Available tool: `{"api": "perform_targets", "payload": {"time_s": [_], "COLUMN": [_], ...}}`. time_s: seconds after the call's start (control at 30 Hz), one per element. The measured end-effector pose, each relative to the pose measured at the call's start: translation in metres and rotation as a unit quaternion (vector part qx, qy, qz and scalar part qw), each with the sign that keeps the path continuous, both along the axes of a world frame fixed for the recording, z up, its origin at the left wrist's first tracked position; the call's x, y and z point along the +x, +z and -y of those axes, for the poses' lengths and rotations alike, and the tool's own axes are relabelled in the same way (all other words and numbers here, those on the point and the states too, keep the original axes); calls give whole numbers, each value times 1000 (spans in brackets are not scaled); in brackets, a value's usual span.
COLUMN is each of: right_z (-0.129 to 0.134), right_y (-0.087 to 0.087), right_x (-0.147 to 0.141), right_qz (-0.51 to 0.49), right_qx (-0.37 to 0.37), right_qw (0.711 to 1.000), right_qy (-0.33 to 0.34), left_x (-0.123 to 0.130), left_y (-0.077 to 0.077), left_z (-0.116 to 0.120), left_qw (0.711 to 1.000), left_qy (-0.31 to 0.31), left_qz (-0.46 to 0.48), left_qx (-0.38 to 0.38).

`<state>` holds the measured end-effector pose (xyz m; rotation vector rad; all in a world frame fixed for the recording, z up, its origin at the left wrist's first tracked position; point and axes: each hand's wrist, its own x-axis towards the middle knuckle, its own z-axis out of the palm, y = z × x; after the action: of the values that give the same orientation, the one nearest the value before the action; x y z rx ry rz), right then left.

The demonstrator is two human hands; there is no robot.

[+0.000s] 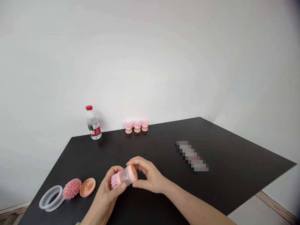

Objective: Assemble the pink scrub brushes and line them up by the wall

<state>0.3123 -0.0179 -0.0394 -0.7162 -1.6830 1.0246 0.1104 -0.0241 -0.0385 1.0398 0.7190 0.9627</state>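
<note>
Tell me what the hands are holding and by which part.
A small pink-bristled scrub brush with a clear body: the left hand grips it near the bristles, the right hand at its peach end.

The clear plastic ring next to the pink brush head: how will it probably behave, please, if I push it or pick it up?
The clear plastic ring lies flat on the black table, so a push would probably slide it, not roll it. Its thin, see-through wall suggests it is light and fairly stiff. Its smooth surface may be slightly slippery to grip.
</note>
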Motion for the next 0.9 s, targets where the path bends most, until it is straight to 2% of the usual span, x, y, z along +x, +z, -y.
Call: {"api": "perform_targets", "payload": {"time_s": [0.43, 0.9], "right_z": [-2, -5], "right_y": [-1, -1], "right_x": [0, 5], "right_qz": [13, 50], "right_qx": [-1, 32], "right_qw": [1000, 998], "right_qy": [-13, -37], "left_x": [4, 3], "left_y": [3, 7], "left_z": [1, -1], "left_qw": [1000, 999], "left_qy": [16, 21], "left_qz": [19, -35], "left_qx": [4, 4]}}
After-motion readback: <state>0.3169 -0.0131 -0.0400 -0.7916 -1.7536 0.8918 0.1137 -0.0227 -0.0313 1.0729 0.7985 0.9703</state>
